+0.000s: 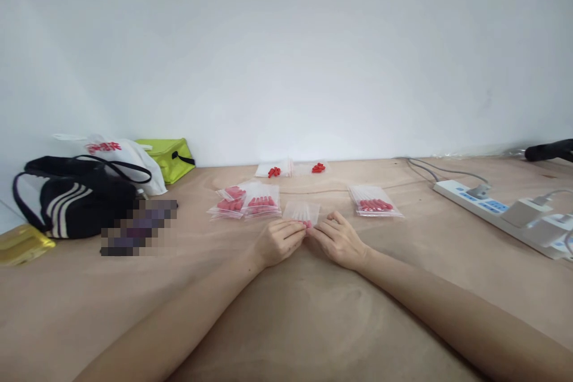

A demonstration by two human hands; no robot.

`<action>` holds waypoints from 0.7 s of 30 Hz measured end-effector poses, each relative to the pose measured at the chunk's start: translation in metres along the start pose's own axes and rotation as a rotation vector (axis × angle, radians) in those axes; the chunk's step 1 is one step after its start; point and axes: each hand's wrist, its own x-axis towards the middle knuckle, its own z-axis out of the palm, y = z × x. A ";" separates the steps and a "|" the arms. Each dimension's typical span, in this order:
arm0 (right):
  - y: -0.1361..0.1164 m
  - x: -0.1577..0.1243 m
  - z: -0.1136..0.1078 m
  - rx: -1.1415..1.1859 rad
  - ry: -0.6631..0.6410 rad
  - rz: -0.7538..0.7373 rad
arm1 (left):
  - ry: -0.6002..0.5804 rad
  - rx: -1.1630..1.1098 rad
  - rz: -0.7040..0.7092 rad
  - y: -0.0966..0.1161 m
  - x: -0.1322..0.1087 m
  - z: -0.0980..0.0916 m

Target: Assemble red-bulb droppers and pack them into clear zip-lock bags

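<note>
At the middle of the table, my left hand [280, 243] and my right hand [339, 242] meet at the near edge of a small clear zip bag [301, 211]. Fingers of both hands are closed on that edge, thumbs tucked low. Slim clear pieces with pink-red ends [308, 224] show inside the bag; my fingers cover part of them. Left of it lie filled bags of the same kind, a neat stack [263, 203] and a looser pile [231, 202]. Another filled bag [375, 202] rests to the right, apart from my right hand.
Two groups of loose red pieces, one [274, 172] and another [318, 168], lie on clear bags by the wall. A power strip [496, 209] with plugs and cables stands right. Left are a black bag [85, 197], a white bag [145, 164], a green bag [168, 158] and a yellow packet [24, 245].
</note>
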 end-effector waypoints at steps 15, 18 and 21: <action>0.006 -0.008 -0.010 -0.104 -0.031 0.029 | -0.006 0.112 0.102 -0.008 -0.009 -0.004; 0.009 -0.009 -0.011 -0.088 -0.006 0.044 | -0.026 0.132 0.095 -0.010 -0.010 -0.005; 0.009 -0.007 -0.012 -0.056 -0.011 0.077 | -0.057 0.122 0.077 -0.009 -0.010 -0.004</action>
